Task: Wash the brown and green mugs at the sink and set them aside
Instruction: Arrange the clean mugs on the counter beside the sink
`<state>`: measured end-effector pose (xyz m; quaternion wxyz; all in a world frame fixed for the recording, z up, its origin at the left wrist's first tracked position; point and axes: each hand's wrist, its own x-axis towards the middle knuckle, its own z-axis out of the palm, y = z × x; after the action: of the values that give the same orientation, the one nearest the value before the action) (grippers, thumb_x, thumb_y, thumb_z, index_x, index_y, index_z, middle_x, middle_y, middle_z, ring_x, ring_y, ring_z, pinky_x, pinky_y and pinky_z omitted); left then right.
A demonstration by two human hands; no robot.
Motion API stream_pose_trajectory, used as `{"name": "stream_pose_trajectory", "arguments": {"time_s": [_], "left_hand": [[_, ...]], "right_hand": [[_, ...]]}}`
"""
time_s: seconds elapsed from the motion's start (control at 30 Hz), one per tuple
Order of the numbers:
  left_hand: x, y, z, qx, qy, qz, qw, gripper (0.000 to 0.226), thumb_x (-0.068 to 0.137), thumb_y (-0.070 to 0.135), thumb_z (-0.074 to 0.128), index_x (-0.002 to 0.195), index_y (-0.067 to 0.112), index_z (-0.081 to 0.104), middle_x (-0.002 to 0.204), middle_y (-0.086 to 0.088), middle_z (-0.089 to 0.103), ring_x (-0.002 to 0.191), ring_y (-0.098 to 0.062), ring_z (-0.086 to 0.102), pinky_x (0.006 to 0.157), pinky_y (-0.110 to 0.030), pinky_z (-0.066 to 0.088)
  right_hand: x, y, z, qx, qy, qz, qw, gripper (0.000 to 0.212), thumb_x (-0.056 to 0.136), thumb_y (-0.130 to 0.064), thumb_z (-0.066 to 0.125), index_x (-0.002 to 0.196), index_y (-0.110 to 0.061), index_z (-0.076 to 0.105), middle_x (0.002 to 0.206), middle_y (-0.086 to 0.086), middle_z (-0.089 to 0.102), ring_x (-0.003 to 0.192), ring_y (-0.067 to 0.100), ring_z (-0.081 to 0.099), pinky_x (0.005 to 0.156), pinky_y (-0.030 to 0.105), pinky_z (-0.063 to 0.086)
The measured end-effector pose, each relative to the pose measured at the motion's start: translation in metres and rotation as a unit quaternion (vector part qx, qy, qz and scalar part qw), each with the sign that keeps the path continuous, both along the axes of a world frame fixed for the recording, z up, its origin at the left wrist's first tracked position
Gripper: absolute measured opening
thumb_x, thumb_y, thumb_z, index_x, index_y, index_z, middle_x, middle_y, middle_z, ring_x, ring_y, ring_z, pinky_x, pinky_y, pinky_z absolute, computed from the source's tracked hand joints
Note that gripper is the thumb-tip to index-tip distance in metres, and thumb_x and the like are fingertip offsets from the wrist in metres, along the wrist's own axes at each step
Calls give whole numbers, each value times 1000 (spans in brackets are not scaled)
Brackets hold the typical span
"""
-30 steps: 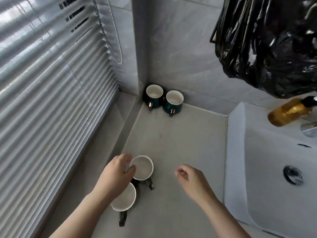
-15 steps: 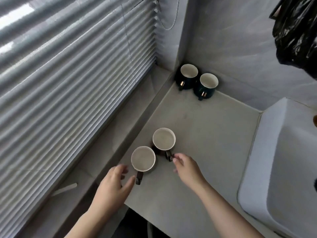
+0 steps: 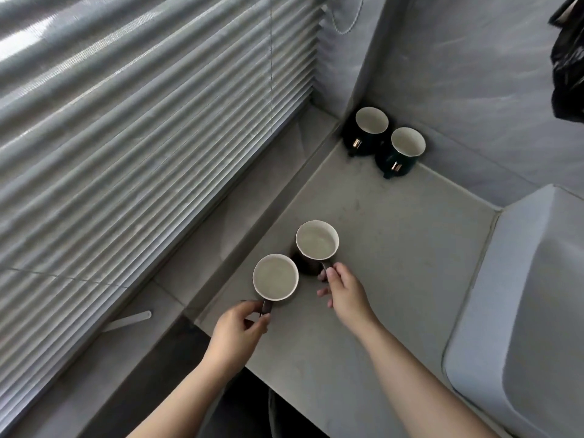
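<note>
The left hand (image 3: 235, 331) pinches the handle of the nearer brown white-lined ceramic mug (image 3: 275, 277); the right hand (image 3: 346, 292) pinches the handle of the farther brown mug (image 3: 317, 240). Both handles point back at the hands, and the white sink (image 3: 521, 279) lies to the right hand's right.

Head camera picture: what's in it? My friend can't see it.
The left hand pinches the handle of the near brown mug, the right hand that of the far brown mug, on a grey counter. Two green mugs stand in the corner.

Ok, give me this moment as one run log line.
stage: grasp | left hand: pinches near brown mug handle | right hand: pinches far brown mug handle | green mugs: back corner, untouched
</note>
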<state>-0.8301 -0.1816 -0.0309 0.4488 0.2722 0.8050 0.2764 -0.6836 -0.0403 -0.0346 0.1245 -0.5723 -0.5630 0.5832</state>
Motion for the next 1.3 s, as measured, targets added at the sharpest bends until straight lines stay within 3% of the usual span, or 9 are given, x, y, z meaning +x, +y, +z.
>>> {"name": "stream_pose_trajectory", "arguments": {"time_s": [0.1,0.2,0.33,0.53,0.87,0.97,1.1,1.3], "left_hand": [[0,2,-4,0,-61,14,998,19,95,10,61,84,25,66,79,1,69,71,-6,71,76,-32,59],[-2,3,-6,6,-86,25,996,17,95,8,60,81,16,66,76,-1,70,74,-12,71,78,-34,59],[-4,13,0,46,-112,41,992,18,97,7,57,81,2,64,70,2,68,62,-9,65,69,-30,58],[-5,39,18,63,-202,60,976,27,101,6,49,77,0,60,68,-9,59,56,-20,56,60,-31,48],[21,121,56,92,-181,-80,976,27,102,12,50,79,2,62,66,-4,61,58,-19,55,65,-33,48],[35,156,61,99,-183,-122,970,27,95,23,57,77,4,63,67,-2,63,58,-17,58,67,-33,49],[58,203,60,105,-170,-162,966,27,101,12,51,77,5,63,66,2,64,59,-16,61,69,-33,52],[98,277,45,121,-142,-196,963,27,101,11,50,76,8,62,66,2,63,58,-16,63,68,-32,54]], "right_hand": [[2,3,5,17,13,-23,999,29,104,-14,36,80,-19,50,79,-4,54,59,8,50,51,20,36],[9,5,9,17,19,-48,999,31,104,-15,37,76,-16,51,74,-2,52,55,9,45,50,18,37],[28,3,16,6,38,-85,996,31,105,-17,37,79,-12,54,72,0,52,54,8,45,48,18,38],[58,3,33,19,64,-155,986,30,105,-19,39,81,-8,55,70,1,55,50,7,45,47,21,38],[109,20,74,89,59,-257,961,34,104,-19,39,76,-6,52,66,1,55,47,7,45,47,17,39],[125,28,83,109,57,-292,949,34,104,-19,39,75,-6,52,65,0,55,48,7,45,47,17,39],[141,41,88,121,61,-347,928,34,104,-18,40,75,-5,53,63,-1,56,46,6,46,47,18,39],[165,68,82,121,62,-397,908,32,103,-18,41,78,-5,55,67,0,58,49,8,47,53,28,40]]}}
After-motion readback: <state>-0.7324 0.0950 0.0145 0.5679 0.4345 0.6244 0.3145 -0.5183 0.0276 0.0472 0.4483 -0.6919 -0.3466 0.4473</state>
